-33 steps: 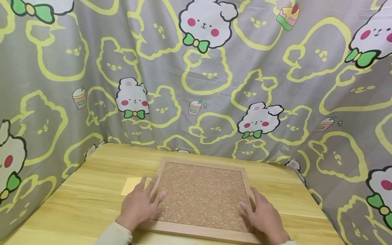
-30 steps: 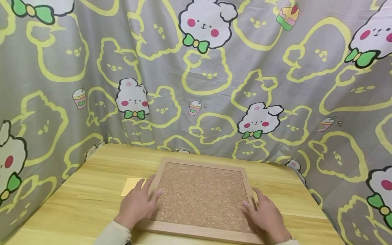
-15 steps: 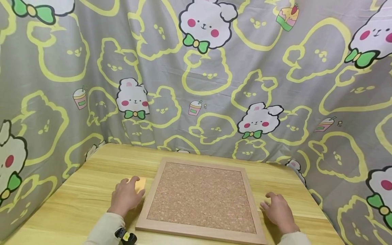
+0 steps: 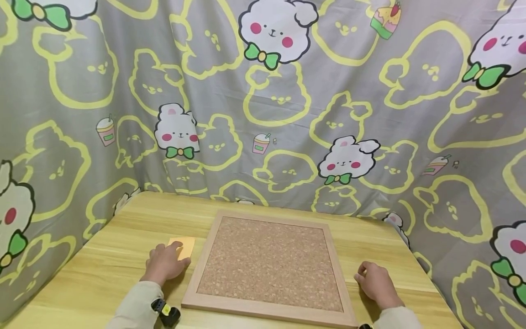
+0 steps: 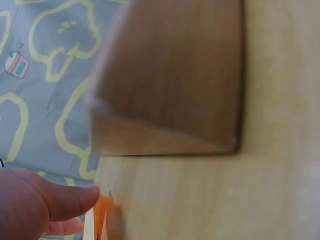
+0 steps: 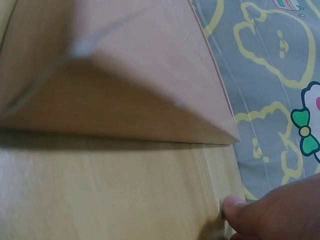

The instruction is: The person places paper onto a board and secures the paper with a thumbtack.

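A cork board (image 4: 269, 265) in a pale wooden frame lies flat on the wooden table. To its left is a square orange sticky note (image 4: 186, 246), partly covered by my left hand (image 4: 164, 264). The fingers of that hand bend over the note, and its thumb (image 5: 75, 200) is close beside the orange paper (image 5: 101, 212) in the left wrist view. Right of the board, my right hand (image 4: 377, 284) rests low at the table with fingers loosely curled. Nothing held shows in it; its fingertips are partly hidden in the right wrist view, where the thumb (image 6: 245, 212) shows.
The table (image 4: 123, 256) extends left and right of the board. A grey curtain (image 4: 230, 100) with yellow outlines and white cartoon animals hangs behind and along both sides. The board's raised frame edge (image 6: 125, 112) stands close to the right hand. Black wrist straps (image 4: 165, 313) show at the sleeves.
Both hands have let go of the board's sides and moved outward. The left hand has come over the orange note, the right to the table on the right. The board has stayed put.
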